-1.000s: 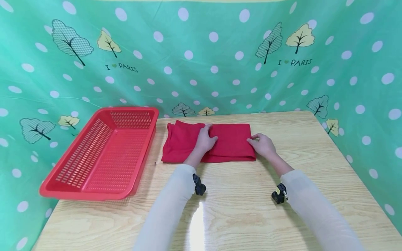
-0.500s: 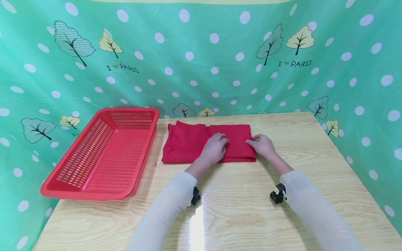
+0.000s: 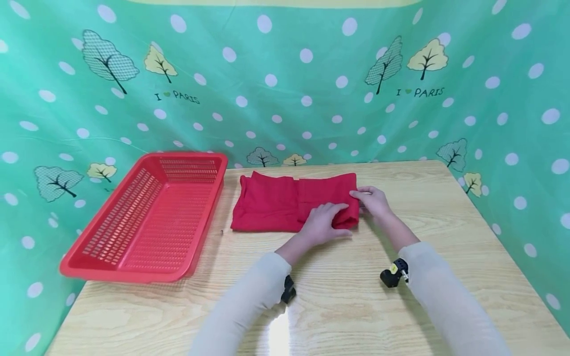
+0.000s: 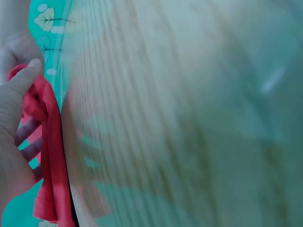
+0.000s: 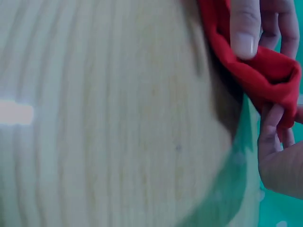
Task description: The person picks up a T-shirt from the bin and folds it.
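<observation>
A folded red cloth [image 3: 271, 202] lies near the back of the table, its right end raised a little. My right hand [image 3: 375, 201] pinches that end, thumb on top and fingertips underneath. At the near right corner, my left hand [image 3: 322, 225] grips the cloth, thumb at the front edge and fingers over the top. In the left wrist view, the thumb of the left hand [image 4: 14, 123] lies on the bunched cloth [image 4: 54, 156]. The right wrist view shows both hands on the rolled-up edge of the cloth [image 5: 260, 85]; the right fingertips are partly hidden.
A red plastic basket [image 3: 165, 232] with slotted walls stands left of the cloth. Both are on a light wooden table [image 3: 338, 306]. A green dotted curtain [image 3: 289, 64] hangs behind and along the sides.
My left hand has moved right from the cloth's middle to its near right corner and taken hold. The cloth's right end has been lifted and turned inward slightly by the right hand.
</observation>
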`<state>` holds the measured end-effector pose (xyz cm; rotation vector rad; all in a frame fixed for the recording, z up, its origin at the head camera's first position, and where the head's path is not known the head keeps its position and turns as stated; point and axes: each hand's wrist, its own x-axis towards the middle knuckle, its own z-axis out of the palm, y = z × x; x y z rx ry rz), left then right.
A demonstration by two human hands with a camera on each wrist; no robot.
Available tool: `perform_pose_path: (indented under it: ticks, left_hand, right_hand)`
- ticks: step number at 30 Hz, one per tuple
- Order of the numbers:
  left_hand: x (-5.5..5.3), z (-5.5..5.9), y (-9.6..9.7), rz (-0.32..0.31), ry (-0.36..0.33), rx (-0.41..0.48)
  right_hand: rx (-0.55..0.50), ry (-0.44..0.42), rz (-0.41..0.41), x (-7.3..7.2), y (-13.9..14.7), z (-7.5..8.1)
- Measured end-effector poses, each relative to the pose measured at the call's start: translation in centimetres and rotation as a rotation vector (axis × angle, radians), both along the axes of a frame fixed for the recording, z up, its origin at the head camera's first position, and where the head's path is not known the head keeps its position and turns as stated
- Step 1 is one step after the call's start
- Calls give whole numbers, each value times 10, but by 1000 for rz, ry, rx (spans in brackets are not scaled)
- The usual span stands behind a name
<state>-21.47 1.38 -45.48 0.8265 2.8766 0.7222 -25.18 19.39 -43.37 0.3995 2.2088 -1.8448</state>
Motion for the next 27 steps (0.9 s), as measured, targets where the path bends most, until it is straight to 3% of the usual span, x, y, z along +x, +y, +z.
perform_pose_path:
  ticks: [4, 9, 13, 20, 27]
  left_hand:
    - [4, 2, 8, 110, -10, 114]
    - [7, 3, 15, 225, 24, 258]
    - [8, 5, 17, 240, 42, 320]
    - [12, 11, 19, 215, 1, 379]
    - [12, 14, 22, 219, -57, 512]
  right_hand:
    - [-126, -26, -28, 2, -3, 10]
    - [-186, -21, -46, 1, -9, 12]
    - [-224, -34, -80, 1, -10, 14]
    - [-349, -94, -89, 4, -6, 21]
    - [-410, -59, -120, 4, -5, 27]
